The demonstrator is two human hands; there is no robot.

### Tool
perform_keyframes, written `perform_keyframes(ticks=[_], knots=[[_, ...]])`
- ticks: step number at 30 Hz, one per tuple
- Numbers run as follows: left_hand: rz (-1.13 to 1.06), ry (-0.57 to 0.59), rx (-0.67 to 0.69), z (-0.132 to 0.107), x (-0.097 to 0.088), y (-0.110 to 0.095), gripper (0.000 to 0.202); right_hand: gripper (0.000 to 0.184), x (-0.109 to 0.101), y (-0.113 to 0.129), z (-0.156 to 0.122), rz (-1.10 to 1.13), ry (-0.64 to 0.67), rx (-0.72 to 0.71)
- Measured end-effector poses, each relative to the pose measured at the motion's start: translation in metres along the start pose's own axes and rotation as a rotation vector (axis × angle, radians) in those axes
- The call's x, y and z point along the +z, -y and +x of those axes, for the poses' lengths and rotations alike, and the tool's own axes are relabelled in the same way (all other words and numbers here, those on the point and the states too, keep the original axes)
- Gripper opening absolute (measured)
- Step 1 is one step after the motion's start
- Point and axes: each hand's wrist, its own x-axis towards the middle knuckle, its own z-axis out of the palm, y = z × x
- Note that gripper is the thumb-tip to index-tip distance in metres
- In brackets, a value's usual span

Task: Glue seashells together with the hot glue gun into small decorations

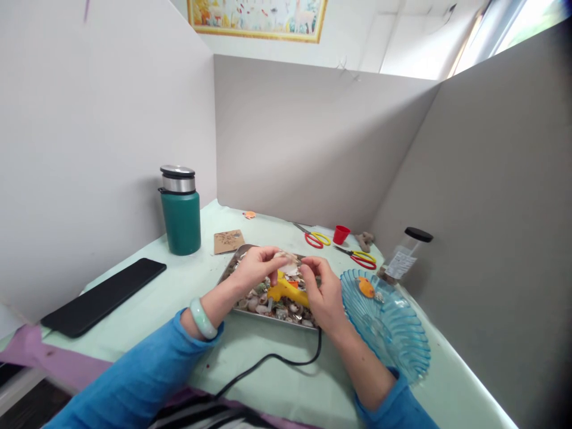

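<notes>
My left hand (pixel 257 268) and my right hand (pixel 322 292) meet over a metal tray (pixel 227 269) filled with several small seashells. Both hands pinch a pale shell (pixel 288 262) between their fingertips, held just above the tray. A yellow glue gun (pixel 286 291) lies on the shells under my hands, its black cord (pixel 268 360) trailing toward me. A pale green bangle sits on my left wrist, and both arms wear blue sleeves.
A blue ribbed glass dish (pixel 393 333) with an orange shell (pixel 366 287) sits at right. Behind are two red-and-yellow scissors (pixel 318 238), a red cup (pixel 341 234), a black-lidded jar (pixel 404 257), a green flask (pixel 181 211), a brown card (pixel 229 241) and a black phone (pixel 105 296). Grey partitions enclose the table.
</notes>
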Motion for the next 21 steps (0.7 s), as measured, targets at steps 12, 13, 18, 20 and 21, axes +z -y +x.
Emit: perform_keyframes(ticks=[12, 13, 18, 20, 21], knots=[[-0.208, -0.256, 0.053, 0.011, -0.013, 0.01, 0.029, 0.029, -0.017, -0.021, 0.004, -0.34, 0.552, -0.063], [-0.2, -0.293, 0.063, 0.012, -0.014, 0.011, 0.029, 0.028, -0.018, -0.021, 0.005, -0.292, 0.531, -0.049], [-0.161, -0.412, 0.058, 0.015, -0.017, 0.015, 0.028, 0.029, -0.021, -0.023, 0.016, 0.19, 0.362, 0.241], [-0.174, -0.39, 0.034, 0.014, -0.015, 0.016, 0.028, 0.032, -0.02, -0.021, 0.018, 0.353, 0.223, 0.349], [-0.182, -0.366, 0.02, 0.014, -0.014, 0.016, 0.029, 0.035, -0.019, -0.019, 0.018, 0.404, 0.157, 0.381]])
